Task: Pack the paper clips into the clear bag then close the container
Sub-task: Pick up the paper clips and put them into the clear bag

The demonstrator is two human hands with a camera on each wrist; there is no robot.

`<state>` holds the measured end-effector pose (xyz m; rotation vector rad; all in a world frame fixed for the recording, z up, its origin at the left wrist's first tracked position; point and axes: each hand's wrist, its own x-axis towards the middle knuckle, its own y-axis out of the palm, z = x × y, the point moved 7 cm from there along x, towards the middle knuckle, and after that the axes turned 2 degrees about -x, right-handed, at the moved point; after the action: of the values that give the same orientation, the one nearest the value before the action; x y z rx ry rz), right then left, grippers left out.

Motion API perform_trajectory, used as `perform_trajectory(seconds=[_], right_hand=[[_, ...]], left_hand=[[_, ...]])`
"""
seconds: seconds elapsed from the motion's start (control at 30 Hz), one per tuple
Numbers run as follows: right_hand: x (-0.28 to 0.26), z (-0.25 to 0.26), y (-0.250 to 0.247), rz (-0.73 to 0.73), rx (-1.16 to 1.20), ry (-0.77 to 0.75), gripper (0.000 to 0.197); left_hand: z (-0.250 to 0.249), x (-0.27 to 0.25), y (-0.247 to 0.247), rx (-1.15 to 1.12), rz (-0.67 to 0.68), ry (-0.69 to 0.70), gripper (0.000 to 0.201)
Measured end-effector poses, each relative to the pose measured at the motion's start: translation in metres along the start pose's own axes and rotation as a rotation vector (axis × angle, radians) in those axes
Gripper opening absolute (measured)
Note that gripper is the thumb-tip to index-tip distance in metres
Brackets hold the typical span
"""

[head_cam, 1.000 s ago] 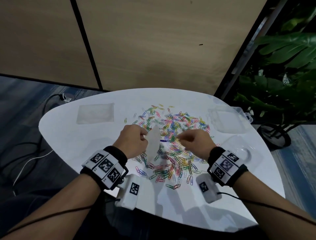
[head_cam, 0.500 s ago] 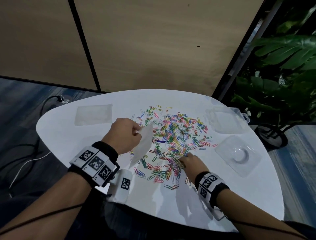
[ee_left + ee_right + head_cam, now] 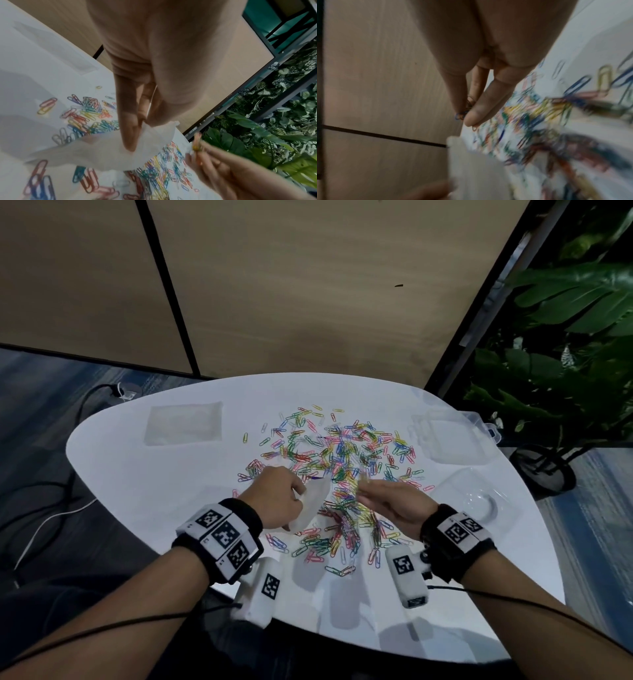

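The left hand (image 3: 277, 494) is pinching the bag (image 3: 310, 508) by its upper edge, thumb and fingers (image 3: 130, 129) closed on the film, holding it lifted over the near-left part of the pile (image 3: 342, 474) of clips. The right hand (image 3: 387, 501) is hovering just right of the bag, its fingertips (image 3: 474, 116) closed on a few clips (image 3: 462, 115); that view is blurred, so their number is unclear. Nearly all the clips are lying spread on the table (image 3: 137, 491), and the bag is looking close to empty, though its film is too cloudy to be sure.

The filling step is in hand, and by my reading it is only beginning. The next move is calling for the right hand to carry its pinch left to the bag's mouth and let go inside, while the left is keeping that mouth spread; whether it is open wide enough now cannot be told.

Right of the pile, the open container (image 3: 445, 440) is waiting near the table's edge; a second bag (image 3: 183, 422) is lying flat, left of the pile.
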<state>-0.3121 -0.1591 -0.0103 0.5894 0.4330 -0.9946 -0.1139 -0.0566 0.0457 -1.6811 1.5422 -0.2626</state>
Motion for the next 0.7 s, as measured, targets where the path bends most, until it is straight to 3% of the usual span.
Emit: perform_trajectory(seconds=[0.1, 0.2, 0.37, 0.53, 0.6, 0.7], right_hand=[[-0.014, 0.01, 0.038, 0.137, 0.091, -0.037, 0.024], [-0.019, 0.002, 0.063, 0.206, 0.002, -0.06, 0.023], [-0.013, -0.013, 0.063, -0.007, -0.336, -0.158, 0.011], [-0.001, -0.013, 0.06, -0.122, -0.619, -0.23, 0.001], [0.003, -0.014, 0.059, -0.141, -0.635, -0.219, 0.012], [0.002, -0.003, 0.062, -0.221, -0.941, -0.319, 0.024]], left_hand=[[-0.003, 0.003, 0.009, -0.033, -0.003, 0.012, 0.035], [-0.009, 0.005, 0.016, -0.047, -0.015, 0.041, 0.033], [-0.01, 0.009, 0.022, -0.068, -0.053, 0.065, 0.027], [-0.012, 0.009, 0.022, -0.099, -0.076, 0.08, 0.029], [-0.014, 0.01, 0.021, -0.103, -0.09, 0.097, 0.03], [-0.015, 0.01, 0.021, -0.102, -0.1, 0.11, 0.031]])
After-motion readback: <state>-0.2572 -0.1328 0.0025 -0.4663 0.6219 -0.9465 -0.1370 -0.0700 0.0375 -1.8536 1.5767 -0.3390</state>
